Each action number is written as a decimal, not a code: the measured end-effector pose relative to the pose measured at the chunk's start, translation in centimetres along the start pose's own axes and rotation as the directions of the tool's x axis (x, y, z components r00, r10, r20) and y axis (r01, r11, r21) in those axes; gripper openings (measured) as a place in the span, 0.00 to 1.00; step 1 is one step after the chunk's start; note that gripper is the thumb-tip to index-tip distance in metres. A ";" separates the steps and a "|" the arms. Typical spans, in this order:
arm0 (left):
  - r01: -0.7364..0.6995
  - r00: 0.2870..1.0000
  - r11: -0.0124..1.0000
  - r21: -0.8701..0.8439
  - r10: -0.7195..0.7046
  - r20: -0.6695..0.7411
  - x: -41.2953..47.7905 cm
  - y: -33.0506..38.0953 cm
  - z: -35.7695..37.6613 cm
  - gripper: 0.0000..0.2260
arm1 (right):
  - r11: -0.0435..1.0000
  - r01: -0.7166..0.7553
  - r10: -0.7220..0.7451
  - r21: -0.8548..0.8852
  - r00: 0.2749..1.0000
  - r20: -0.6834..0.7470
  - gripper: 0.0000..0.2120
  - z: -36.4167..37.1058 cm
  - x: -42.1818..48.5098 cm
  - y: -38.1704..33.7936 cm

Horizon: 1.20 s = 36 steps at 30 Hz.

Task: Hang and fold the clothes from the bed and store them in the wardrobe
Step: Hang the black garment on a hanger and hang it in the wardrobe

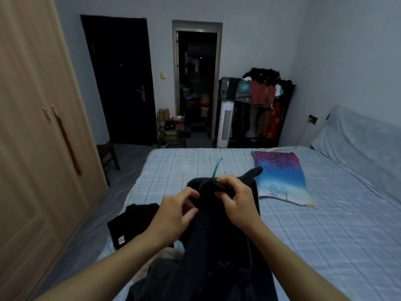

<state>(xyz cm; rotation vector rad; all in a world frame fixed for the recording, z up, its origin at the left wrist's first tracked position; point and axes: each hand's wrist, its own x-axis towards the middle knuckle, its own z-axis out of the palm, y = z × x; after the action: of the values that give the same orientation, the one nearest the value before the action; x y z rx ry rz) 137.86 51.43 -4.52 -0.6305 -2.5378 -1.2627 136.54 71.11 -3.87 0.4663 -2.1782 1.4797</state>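
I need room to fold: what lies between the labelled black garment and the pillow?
In the head view, the dark garment on a green hanger, held by the left hand and right hand, fills that stretch of bed.

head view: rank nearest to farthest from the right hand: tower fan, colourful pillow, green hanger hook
1. green hanger hook, just above the right hand gripping the dark garment
2. colourful pillow, right, on the bed
3. tower fan, beyond the bed

The green hanger (216,169), hook aside, is hidden inside the dark garment (217,235), which the bottom edge cuts off.
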 end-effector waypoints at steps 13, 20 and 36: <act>-0.655 0.729 0.732 0.190 0.546 0.412 8.4 2.0 1.7 0.22 | 0.984 0.148 -0.156 0.095 0.984 0.085 0.18 -4.6 -2.2 -0.5; -0.561 0.704 0.815 -0.147 0.562 0.434 7.9 3.3 4.9 0.19 | 0.987 0.156 -0.159 0.044 0.983 0.088 0.20 -7.7 -2.6 -1.3; -0.587 0.716 0.804 -0.101 0.573 0.400 5.4 3.5 6.8 0.20 | 0.981 0.100 -0.121 0.165 0.985 0.120 0.20 -8.7 -4.8 -1.5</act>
<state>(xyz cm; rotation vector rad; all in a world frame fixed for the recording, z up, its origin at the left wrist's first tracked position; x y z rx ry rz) 134.63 60.23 -3.97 -1.6885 -2.3170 -0.9138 142.89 78.74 -2.66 0.7452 -2.1021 1.6076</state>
